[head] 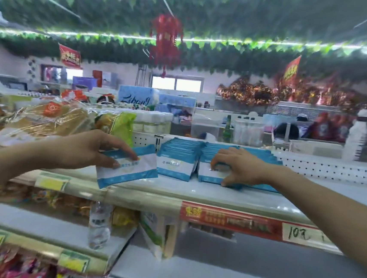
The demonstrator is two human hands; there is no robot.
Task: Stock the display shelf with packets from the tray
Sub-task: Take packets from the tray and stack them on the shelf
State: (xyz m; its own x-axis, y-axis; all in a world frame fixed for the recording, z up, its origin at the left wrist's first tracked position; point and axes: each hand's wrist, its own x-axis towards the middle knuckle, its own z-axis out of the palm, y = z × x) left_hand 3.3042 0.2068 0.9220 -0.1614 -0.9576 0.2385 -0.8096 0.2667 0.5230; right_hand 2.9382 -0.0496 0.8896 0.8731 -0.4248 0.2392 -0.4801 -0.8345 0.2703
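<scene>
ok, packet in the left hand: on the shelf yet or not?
Not shelved. The left hand pinches the blue-and-white packet tilted, its lower corner overhanging the shelf's front edge, beside the standing rows.

Top shelf (195,192): bare strip along the front edge and open surface right of the packet rows (211,161) (two rows standing side by side, touching), perforated back panel (332,169) closing the rear, bagged bread (52,119) crowding the left end, left-hand packet (128,167) overhanging the front edge.
</scene>
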